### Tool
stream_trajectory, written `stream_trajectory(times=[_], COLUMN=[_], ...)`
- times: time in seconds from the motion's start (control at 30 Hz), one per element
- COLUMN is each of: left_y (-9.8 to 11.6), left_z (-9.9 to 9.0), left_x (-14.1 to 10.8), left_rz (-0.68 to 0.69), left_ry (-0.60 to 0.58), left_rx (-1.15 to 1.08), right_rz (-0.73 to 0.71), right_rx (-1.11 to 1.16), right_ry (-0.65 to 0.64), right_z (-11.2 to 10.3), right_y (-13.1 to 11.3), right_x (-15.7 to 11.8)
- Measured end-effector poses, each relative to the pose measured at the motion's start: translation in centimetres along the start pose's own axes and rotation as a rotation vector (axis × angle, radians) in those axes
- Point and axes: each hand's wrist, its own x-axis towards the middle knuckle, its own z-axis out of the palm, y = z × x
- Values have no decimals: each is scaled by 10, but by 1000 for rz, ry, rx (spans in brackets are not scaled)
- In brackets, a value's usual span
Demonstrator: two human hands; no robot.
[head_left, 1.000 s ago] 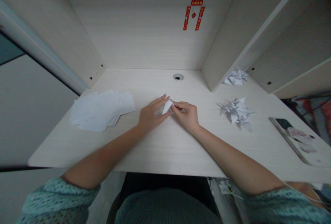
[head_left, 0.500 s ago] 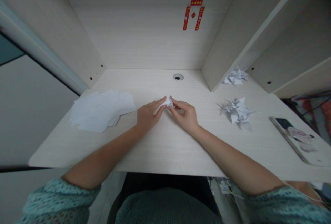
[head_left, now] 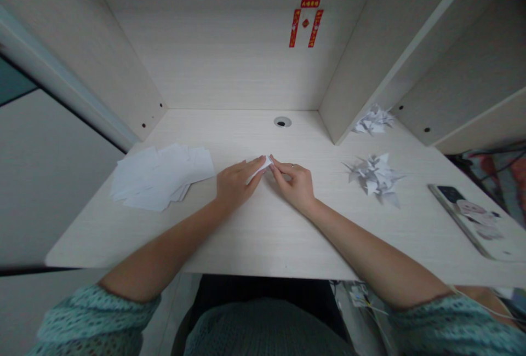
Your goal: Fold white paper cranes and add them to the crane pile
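Folded paper (head_left: 259, 170) sits pinched between our left hand (head_left: 236, 183) and right hand (head_left: 292, 185), both close together; loose sheets (head_left: 162, 177) lie left of our hands, paper cranes (head_left: 375, 179) right, on the table (head_left: 263, 241).

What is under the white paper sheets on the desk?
The sheets rest on the pale wood desk; anything directly beneath the pile is covered and cannot be seen.

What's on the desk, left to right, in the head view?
loose white paper sheets → left hand → folded white paper → right hand → pile of folded paper cranes → phone
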Motion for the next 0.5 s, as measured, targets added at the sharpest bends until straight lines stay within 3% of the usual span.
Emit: stream_trajectory(times=[0.27,0.5], left_y=[-2,-1], left_z=[-1,0], left_x=[1,2], left_rz=[191,196], left_ry=[92,82], left_rx=[126,133], right_rz=[71,37], right_rx=[14,104], right_ry=[-9,-9], right_z=[0,-2], right_y=[-2,-4], right_x=[-1,1])
